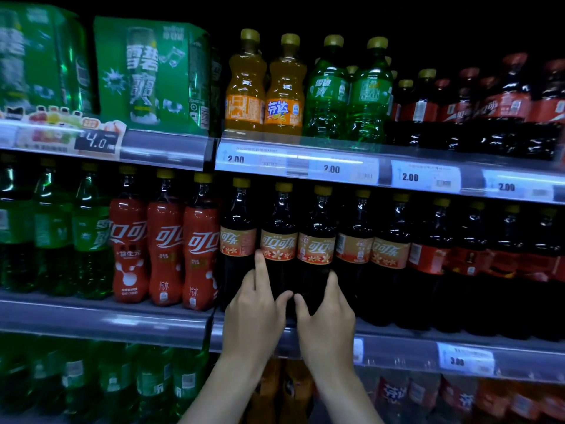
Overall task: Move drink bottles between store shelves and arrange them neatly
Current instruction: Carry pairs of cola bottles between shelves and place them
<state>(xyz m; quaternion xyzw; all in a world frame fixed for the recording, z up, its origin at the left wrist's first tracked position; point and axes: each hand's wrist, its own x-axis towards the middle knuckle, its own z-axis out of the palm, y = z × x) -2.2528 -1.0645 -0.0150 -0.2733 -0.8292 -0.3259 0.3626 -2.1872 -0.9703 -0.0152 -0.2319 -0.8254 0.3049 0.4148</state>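
Both hands are up at the middle shelf [107,319], side by side, each curled round the lower part of a dark cola bottle with a peach flowered label. The left hand [255,310] holds the left-hand cola bottle [278,228], its index finger [260,264] stretched up along the bottle's outer side to the label's lower edge and its thumb [283,296] across the front. The right hand [328,316] holds the right-hand cola bottle [316,231], its thumb [301,301] on the front and its fingers wrapped round the far side. The two thumb tips come very close; whether they touch cannot be told. Both bottles stand upright in the front row, touching each other. Just outside the left hand stand red cola bottles [165,240], and beyond them green soda bottles [88,234]. Directly above the hands, past a price tag [331,169], stand orange soda bottles [266,87].
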